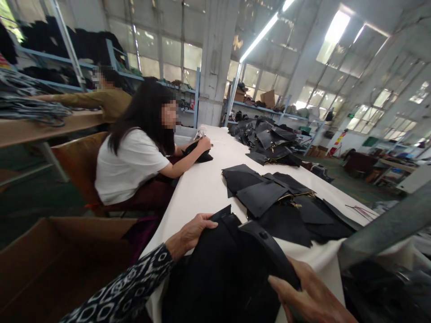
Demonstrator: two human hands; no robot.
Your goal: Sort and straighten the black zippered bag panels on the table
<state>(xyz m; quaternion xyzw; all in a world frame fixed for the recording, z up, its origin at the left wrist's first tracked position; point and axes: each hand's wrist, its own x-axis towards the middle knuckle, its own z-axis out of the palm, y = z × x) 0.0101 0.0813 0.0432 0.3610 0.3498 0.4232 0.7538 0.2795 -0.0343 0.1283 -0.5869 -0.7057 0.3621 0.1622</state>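
Observation:
A large black fabric piece (218,269) with a smooth black band along its right side hangs at the near end of the white table (198,188). My left hand (190,233) pinches its upper left edge between thumb and fingers. On the right, my right hand (303,287) grips the band's lower part, thumb on the near side and the other fingers partly hidden behind it. Just beyond, flat black pieces with gold zippers (266,197) lie overlapping on the table.
A seated co-worker (131,157) at the table's left side holds a black piece. Farther back is a black heap (269,139). A cardboard box (40,269) stands lower left; a grey metal bar (387,224) slants at right.

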